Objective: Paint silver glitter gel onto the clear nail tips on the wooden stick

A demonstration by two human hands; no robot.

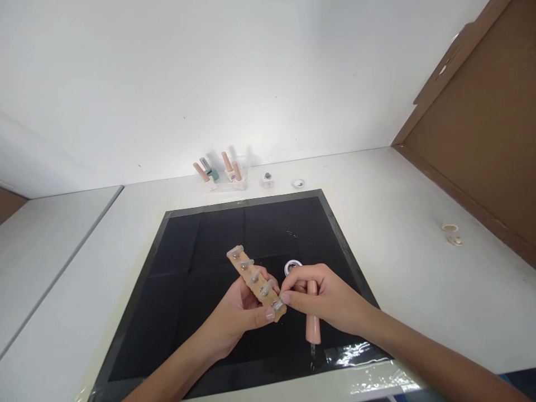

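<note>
My left hand (pixel 240 315) is closed around a tan strip (pixel 262 293) that carries several clear false nail tips (pixel 254 277) in a row on small metal stands. The strip is tilted, its far end up and to the left. At the near end, the thumb and index finger of my right hand (pixel 320 296) pinch close to the last nail tip (pixel 278 305); whether they touch it I cannot tell. A peach nail polish brush cap (pixel 312 328) is tucked in the right hand, brush (pixel 312 356) pointing down. Just behind those fingers sits a small open pot (pixel 292 266), partly hidden.
Beneath my hands lies a black mat (pixel 176 290) taped to the white table (pixel 419 223). Along the back stand a clear tray (pixel 226 186) with several polish bottles, a small jar (pixel 268 179) and a white lid (pixel 298 183). Two small round items (pixel 452 234) lie right, near a brown panel (pixel 481 111).
</note>
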